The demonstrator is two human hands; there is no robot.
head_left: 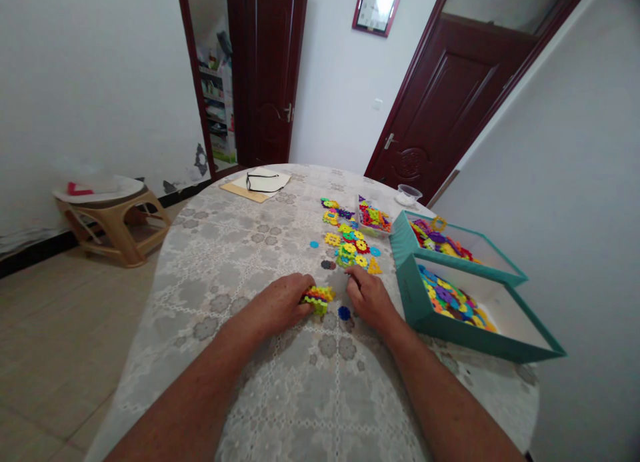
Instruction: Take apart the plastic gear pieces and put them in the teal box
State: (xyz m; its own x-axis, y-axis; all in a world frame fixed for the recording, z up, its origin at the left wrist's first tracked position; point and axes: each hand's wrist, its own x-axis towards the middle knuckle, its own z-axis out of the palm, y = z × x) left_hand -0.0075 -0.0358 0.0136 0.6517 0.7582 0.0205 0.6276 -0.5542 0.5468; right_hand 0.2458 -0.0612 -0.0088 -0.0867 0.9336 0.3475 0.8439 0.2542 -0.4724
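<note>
In my left hand is a small assembly of interlocking plastic pieces, yellow, green and red, pinched between fingers and thumb just above the tablecloth. My right hand is a little to the right of it, fingers curled with the index finger pointing forward; whatever they may hold is hidden. Between the hands and nearer me lies a dark blue disc piece. Dark grey and brown discs rest just beyond the hands. Past my right fingertips, several joined yellow, green and red flower-shaped pieces are spread out.
Two teal boxes, a near one and a far one, hold colourful pieces at the right. Beside them stand a clear tub of pieces and a clear bowl. Glasses lie on papers at the far left.
</note>
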